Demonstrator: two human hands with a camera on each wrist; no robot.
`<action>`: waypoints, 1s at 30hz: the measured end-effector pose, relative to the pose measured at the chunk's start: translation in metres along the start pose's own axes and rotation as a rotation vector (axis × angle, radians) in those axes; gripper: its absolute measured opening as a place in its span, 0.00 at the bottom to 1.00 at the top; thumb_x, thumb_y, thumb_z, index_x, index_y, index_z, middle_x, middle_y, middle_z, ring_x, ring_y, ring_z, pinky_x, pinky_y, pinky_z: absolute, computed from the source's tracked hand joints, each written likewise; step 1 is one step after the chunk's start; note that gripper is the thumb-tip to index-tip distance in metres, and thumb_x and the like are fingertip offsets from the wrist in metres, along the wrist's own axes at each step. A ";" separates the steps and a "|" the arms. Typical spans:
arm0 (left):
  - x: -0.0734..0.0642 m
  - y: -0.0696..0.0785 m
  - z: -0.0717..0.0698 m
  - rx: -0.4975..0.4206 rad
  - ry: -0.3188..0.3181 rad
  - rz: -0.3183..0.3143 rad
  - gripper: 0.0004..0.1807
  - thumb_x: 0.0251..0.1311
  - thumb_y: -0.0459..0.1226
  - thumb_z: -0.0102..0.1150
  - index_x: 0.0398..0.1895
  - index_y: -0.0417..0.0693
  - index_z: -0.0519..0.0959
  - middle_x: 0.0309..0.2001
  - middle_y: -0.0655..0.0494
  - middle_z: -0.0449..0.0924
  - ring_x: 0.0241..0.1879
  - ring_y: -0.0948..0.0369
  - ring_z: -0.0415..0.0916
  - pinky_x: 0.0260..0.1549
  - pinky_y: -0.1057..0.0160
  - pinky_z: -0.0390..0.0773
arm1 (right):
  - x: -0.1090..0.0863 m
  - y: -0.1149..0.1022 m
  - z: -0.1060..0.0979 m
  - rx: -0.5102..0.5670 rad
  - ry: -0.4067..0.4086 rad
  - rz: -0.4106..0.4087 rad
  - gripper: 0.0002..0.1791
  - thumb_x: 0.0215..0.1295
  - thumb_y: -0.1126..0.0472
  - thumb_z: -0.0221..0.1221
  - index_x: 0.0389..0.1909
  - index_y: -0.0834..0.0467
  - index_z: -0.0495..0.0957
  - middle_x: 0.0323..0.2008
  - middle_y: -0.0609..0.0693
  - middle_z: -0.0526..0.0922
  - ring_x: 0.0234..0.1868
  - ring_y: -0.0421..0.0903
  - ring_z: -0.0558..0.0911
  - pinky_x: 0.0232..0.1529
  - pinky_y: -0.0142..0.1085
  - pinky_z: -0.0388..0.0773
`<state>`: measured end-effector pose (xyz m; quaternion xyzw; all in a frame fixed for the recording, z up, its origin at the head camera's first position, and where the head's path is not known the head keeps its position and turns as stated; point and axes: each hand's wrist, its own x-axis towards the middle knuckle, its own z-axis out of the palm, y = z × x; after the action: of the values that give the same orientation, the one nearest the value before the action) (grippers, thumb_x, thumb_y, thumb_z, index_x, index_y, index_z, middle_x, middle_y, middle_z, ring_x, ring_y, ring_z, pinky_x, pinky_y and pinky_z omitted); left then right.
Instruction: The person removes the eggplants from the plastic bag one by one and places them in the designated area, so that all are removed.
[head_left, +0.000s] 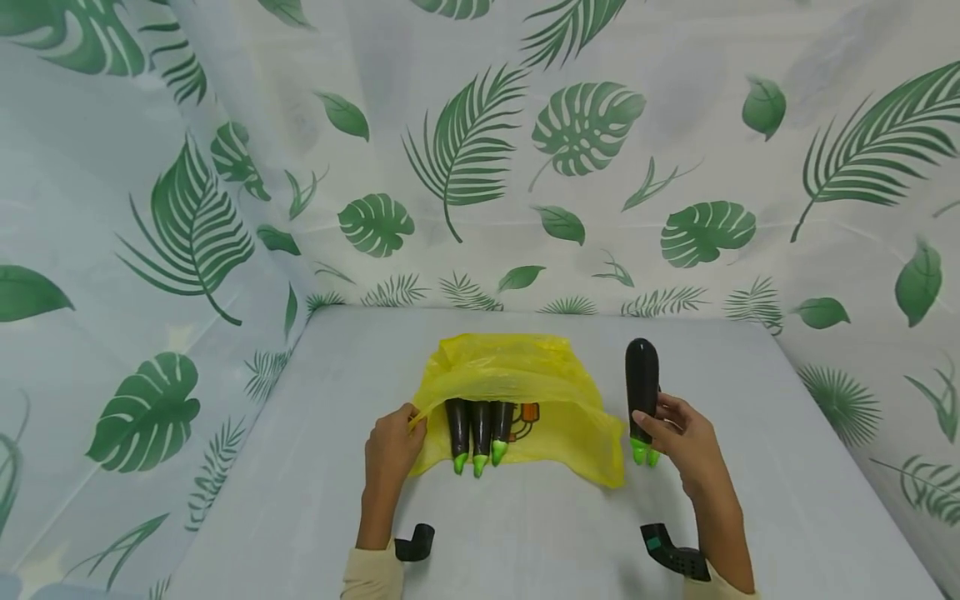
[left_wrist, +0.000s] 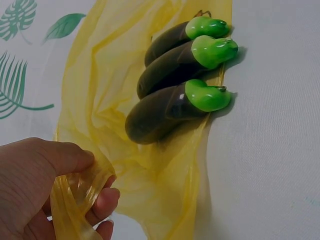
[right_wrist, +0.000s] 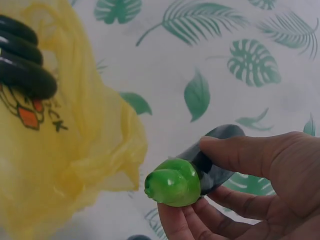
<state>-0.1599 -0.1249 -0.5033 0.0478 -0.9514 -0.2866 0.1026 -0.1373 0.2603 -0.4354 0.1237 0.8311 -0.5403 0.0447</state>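
Note:
A yellow plastic bag (head_left: 517,375) lies on the white table with its mouth held up. Inside the mouth, three dark toy eggplants (left_wrist: 155,115) lie side by side, green stem ends outward at the bag's edge. My left hand (head_left: 393,442) pinches the left side of the bag's rim between thumb and fingers. To the right of the bag, my right hand (head_left: 686,437) grips another eggplant (head_left: 642,379) near its green end. That eggplant stands roughly upright in the head view, apart from the bag. Its green end points toward the camera in the right wrist view.
An orange and black print (right_wrist: 30,117) shows on the bag beside the eggplants. A wall covering with green leaves (head_left: 585,129) rises behind the table (head_left: 525,542) and along its sides. Black wrist devices (head_left: 675,554) sit at both wrists.

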 end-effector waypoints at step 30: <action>0.001 0.000 0.004 0.006 -0.005 0.005 0.08 0.61 0.39 0.62 0.38 0.44 0.82 0.27 0.53 0.83 0.18 0.63 0.64 0.16 0.66 0.63 | 0.051 0.067 -0.042 0.018 0.123 0.208 0.40 0.67 0.52 0.59 0.70 0.71 0.56 0.62 0.71 0.67 0.30 0.27 0.74 0.37 0.32 0.82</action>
<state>-0.1622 -0.1231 -0.5066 0.0448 -0.9525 -0.2837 0.1011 -0.1674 0.3319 -0.4882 0.2426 0.8101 -0.5315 0.0482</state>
